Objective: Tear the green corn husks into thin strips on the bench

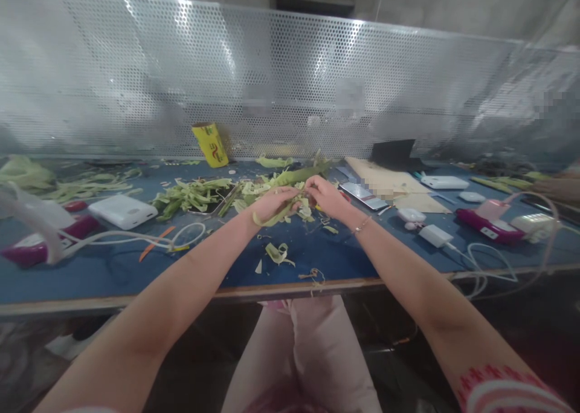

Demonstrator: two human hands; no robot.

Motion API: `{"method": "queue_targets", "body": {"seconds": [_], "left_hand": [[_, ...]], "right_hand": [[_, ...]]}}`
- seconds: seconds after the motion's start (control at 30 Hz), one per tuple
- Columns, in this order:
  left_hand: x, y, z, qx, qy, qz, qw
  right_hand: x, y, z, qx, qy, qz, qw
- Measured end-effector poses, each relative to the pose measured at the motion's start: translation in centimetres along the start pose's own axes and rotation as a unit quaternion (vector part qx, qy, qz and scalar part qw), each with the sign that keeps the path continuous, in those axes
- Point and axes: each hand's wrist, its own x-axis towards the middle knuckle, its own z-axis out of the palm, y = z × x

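My left hand [276,204] and my right hand [327,196] meet over the middle of the blue table, fingers pinched together. Between them is a pale green leaf strip [272,220], which looks like corn husk; its loose end hangs below my left palm. The fingertips hide where exactly each hand grips it. Just behind lies a larger green husk bundle [299,175] amid torn leaf pieces. To the left of my left hand is a heap of green strips [193,196]. A curled leaf scrap [280,254] rests nearer the table's front edge.
A yellow tube-shaped packet [211,144] leans by the perforated metal screen [290,68]. A phone [365,196] and cardboard [385,177] lie at right. Purple power strips [489,225], white chargers [435,236] and cables flank both sides. A white box [122,211] sits left.
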Motion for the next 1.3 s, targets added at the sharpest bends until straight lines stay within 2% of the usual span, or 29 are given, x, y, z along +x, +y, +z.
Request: {"method": "queue_targets", "body": {"seconds": [0.23, 0.4, 0.5, 0.6, 0.73, 1.0, 1.07, 1.13, 1.23, 1.3], "left_hand": [[-0.2, 0.2, 0.5, -0.002, 0.028, 0.005, 1.000], [-0.2, 0.1, 0.8, -0.001, 0.024, 0.035, 0.999], [0.0, -0.1, 0.7, -0.012, 0.027, 0.035, 0.999], [0.2, -0.3, 0.4, -0.020, 0.031, 0.034, 0.999], [0.6, -0.6, -0.1, -0.020, 0.025, 0.065, 0.997], [0.8, -0.8, -0.4, -0.012, 0.016, 0.081, 0.997], [0.7, -0.8, -0.3, -0.004, 0.009, 0.082, 0.997], [0.7, -0.7, -0.3, 0.000, 0.019, 0.078, 0.997], [0.7, -0.7, -0.2, -0.008, 0.039, 0.074, 0.996], [0.6, -0.7, -0.2, -0.018, 0.039, 0.077, 0.996]], "right_hand": [[0.3, 0.0, 0.6, 0.104, 0.008, 0.073, 0.992], [0.4, 0.3, 0.6, 0.089, 0.013, 0.054, 0.995], [0.3, 0.3, 0.7, 0.114, 0.017, 0.044, 0.992], [0.2, 0.1, 0.9, 0.147, 0.015, 0.066, 0.987], [0.2, -0.1, 1.2, 0.203, 0.000, 0.106, 0.973], [0.1, -0.4, 1.4, 0.279, -0.034, 0.127, 0.951], [0.1, -0.4, 1.4, 0.268, -0.045, 0.132, 0.953], [0.0, -0.5, 1.3, 0.212, -0.020, 0.114, 0.970], [-0.3, -1.1, 0.7, 0.039, 0.068, 0.008, 0.997], [-0.6, -1.5, 0.3, -0.061, 0.099, -0.080, 0.990]]}}
